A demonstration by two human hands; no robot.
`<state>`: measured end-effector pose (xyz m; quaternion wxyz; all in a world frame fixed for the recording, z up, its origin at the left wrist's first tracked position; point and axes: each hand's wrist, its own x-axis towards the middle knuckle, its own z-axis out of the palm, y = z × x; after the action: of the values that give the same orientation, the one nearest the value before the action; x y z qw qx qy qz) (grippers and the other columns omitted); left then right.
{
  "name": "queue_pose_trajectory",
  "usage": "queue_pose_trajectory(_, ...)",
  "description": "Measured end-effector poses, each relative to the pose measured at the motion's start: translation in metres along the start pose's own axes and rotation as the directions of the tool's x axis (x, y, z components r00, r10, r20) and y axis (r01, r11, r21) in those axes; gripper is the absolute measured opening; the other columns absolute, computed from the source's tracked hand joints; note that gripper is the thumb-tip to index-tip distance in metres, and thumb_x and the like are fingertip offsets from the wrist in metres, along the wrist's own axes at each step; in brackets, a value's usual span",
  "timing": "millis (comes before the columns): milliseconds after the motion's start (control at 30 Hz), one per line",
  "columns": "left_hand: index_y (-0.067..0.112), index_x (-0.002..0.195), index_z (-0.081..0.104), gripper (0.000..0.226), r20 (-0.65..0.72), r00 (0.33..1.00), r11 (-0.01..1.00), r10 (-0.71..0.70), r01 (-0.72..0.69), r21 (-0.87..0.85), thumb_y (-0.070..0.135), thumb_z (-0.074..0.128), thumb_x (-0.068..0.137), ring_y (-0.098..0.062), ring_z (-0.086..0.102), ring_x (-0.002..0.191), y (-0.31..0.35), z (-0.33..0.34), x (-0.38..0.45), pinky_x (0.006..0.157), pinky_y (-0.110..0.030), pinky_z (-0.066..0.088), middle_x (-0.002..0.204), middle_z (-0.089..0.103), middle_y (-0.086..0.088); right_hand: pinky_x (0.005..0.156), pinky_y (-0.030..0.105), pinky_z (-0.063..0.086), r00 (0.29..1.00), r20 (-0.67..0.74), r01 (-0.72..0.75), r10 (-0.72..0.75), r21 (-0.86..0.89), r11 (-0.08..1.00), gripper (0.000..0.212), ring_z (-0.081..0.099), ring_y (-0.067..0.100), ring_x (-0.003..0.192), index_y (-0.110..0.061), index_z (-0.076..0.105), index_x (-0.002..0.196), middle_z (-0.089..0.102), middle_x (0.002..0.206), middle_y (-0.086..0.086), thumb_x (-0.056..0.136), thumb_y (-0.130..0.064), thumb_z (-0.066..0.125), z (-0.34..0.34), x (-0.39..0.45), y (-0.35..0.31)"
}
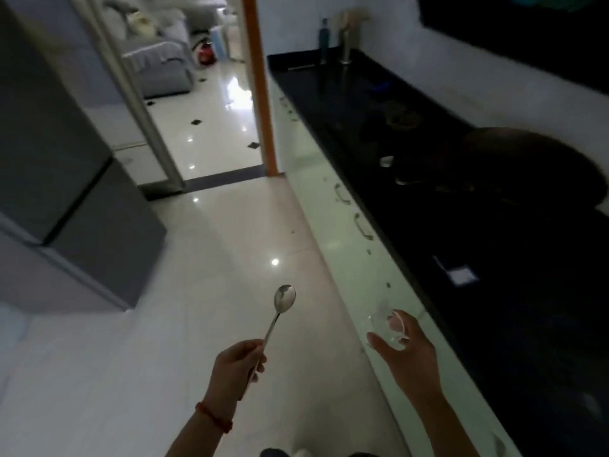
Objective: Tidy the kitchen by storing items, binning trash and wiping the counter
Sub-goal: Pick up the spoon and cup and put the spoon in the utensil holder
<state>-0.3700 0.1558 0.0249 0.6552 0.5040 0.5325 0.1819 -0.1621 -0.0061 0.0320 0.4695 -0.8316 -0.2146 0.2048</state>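
Observation:
My left hand (238, 364) grips the handle of a metal spoon (282, 305), whose bowl points up and away over the floor. My right hand (407, 349) holds a clear drinking glass (389, 326) just off the front edge of the black counter (494, 258). Both hands hang over the pale tiled floor in front of the counter.
A dark wok (527, 166) sits on the counter at the right. At the counter's far end stand a bottle (324, 37) and a utensil holder (346, 44). A small white scrap (463, 275) lies on the counter. White cabinet doors run below it. A grey fridge (66, 159) stands left; an open doorway lies ahead.

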Motion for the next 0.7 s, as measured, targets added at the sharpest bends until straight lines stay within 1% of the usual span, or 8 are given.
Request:
queue_pose_trajectory(67,0.002,0.078,0.067,0.013,-0.072,0.996,0.998,-0.057,0.055,-0.034,-0.002,0.055,0.084,-0.014,0.051,0.045,-0.009,-0.032,0.007,0.040,-0.020,0.039,0.047,0.059,0.000,0.077,0.016,0.044,0.998,0.059,0.036,-0.034,-0.032,0.999,0.059,0.059,0.015,0.092,-0.014,0.058,0.115,0.062,0.100,-0.002,0.064,-0.033,0.079,0.029,0.012,-0.014)
queue_pose_trajectory(167,0.001,0.082,0.065,0.013,-0.155,0.977,0.984,-0.145,0.126,-0.129,-0.002,0.053,0.086,-0.020,0.050,0.052,-0.019,-0.059,0.022,0.039,-0.019,0.039,0.058,0.058,-0.009,0.083,0.026,0.042,0.983,0.184,0.035,-0.022,-0.067,0.997,0.055,0.054,0.016,0.094,-0.011,0.056,0.119,0.059,0.102,0.000,0.070,-0.020,0.078,0.067,0.033,-0.031)
queue_pose_trajectory(267,-0.003,0.090,0.062,0.012,-0.215,0.956,0.966,-0.199,0.153,-0.210,-0.002,0.051,0.087,-0.020,0.049,0.053,-0.012,-0.072,0.051,0.038,-0.019,0.038,0.063,0.057,-0.012,0.086,0.028,0.042,0.969,0.246,0.054,-0.026,-0.109,0.993,0.056,0.052,0.017,0.095,-0.009,0.054,0.121,0.057,0.103,0.001,0.071,-0.018,0.077,0.099,0.062,-0.041)
queue_pose_trajectory(400,0.001,0.091,0.062,0.011,-0.277,0.943,0.962,-0.183,0.114,-0.247,0.000,0.051,0.088,-0.018,0.051,0.055,0.020,-0.093,0.111,0.041,-0.020,0.039,0.066,0.058,-0.011,0.083,0.029,0.044,0.960,0.280,0.069,-0.027,-0.142,0.987,0.055,0.054,0.020,0.093,-0.009,0.054,0.120,0.059,0.102,0.002,0.071,-0.020,0.077,0.141,0.114,-0.056)
queue_pose_trajectory(500,0.001,0.094,0.061,0.012,-0.315,0.935,0.965,-0.163,0.085,-0.247,0.002,0.051,0.088,-0.018,0.052,0.058,0.052,-0.112,0.169,0.042,-0.020,0.041,0.069,0.059,-0.011,0.081,0.029,0.044,0.961,0.276,0.077,-0.033,-0.151,0.985,0.054,0.057,0.026,0.095,-0.008,0.055,0.118,0.059,0.100,0.004,0.071,-0.017,0.078,0.175,0.165,-0.071)
queue_pose_trajectory(600,-0.001,0.096,0.059,0.012,-0.340,0.920,0.952,-0.194,0.093,-0.292,0.001,0.050,0.088,-0.019,0.051,0.059,0.089,-0.128,0.226,0.038,-0.017,0.041,0.070,0.058,-0.012,0.082,0.030,0.046,0.954,0.299,0.090,-0.036,-0.167,0.982,0.057,0.056,0.022,0.093,-0.005,0.054,0.120,0.063,0.108,0.013,0.070,-0.016,0.078,0.210,0.223,-0.096)
queue_pose_trajectory(633,-0.001,0.096,0.059,0.012,-0.346,0.917,0.950,-0.201,0.097,-0.296,0.001,0.050,0.088,-0.019,0.052,0.059,0.101,-0.133,0.244,0.038,-0.017,0.042,0.070,0.058,-0.012,0.083,0.031,0.047,0.949,0.313,0.106,-0.046,-0.177,0.978,0.058,0.055,0.022,0.094,-0.005,0.053,0.121,0.063,0.111,0.015,0.070,-0.017,0.078,0.222,0.242,-0.106)
queue_pose_trajectory(700,-0.002,0.097,0.059,0.013,-0.349,0.914,0.952,-0.207,0.105,-0.289,0.001,0.050,0.088,-0.019,0.052,0.060,0.123,-0.145,0.277,0.044,-0.021,0.043,0.071,0.058,-0.012,0.083,0.030,0.047,0.936,0.343,0.145,-0.074,-0.185,0.972,0.057,0.057,0.024,0.098,-0.004,0.054,0.120,0.063,0.112,0.016,0.070,-0.017,0.078,0.248,0.277,-0.130)
